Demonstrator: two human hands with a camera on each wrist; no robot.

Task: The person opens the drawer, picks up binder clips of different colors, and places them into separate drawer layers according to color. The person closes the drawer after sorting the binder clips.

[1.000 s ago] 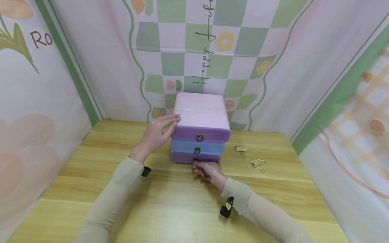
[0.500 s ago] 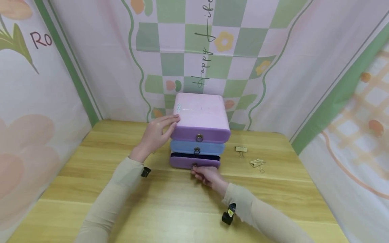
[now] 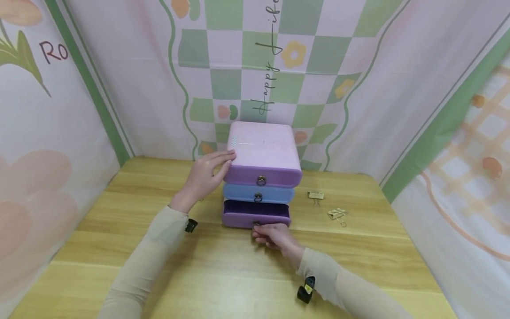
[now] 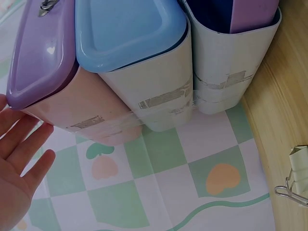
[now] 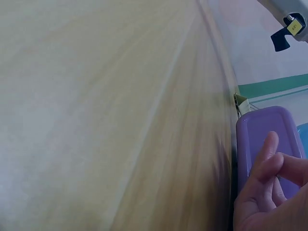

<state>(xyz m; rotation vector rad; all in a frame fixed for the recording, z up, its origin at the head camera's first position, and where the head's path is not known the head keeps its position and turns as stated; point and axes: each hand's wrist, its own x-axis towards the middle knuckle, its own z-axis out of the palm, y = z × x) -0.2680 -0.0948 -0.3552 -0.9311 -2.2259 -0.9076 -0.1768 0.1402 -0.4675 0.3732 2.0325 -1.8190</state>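
A small drawer unit with a pale pink top (image 3: 263, 144) stands on the table, with a purple top drawer (image 3: 241, 176), a blue middle drawer (image 3: 239, 193) and a purple bottom drawer (image 3: 237, 220). The bottom drawer is pulled partway out, and its dark inside shows. My right hand (image 3: 279, 238) pinches the ring pull (image 3: 256, 224) on its front; in the right wrist view the thumb and index finger meet before the purple front (image 5: 262, 122). My left hand (image 3: 203, 175) rests with extended fingers on the unit's upper left edge. The left wrist view shows the fingers (image 4: 21, 144) beside the top drawer.
Two gold binder clips, one nearer the unit (image 3: 316, 195) and one farther right (image 3: 338, 215), lie on the wooden table (image 3: 223, 274). Another binder clip (image 4: 299, 166) lies left of the unit. A patterned curtain (image 3: 263, 57) hangs close behind.
The bottom drawer has slid out toward me from its closed position, with my right hand moving back along with it. My left hand has stayed in place on the unit.
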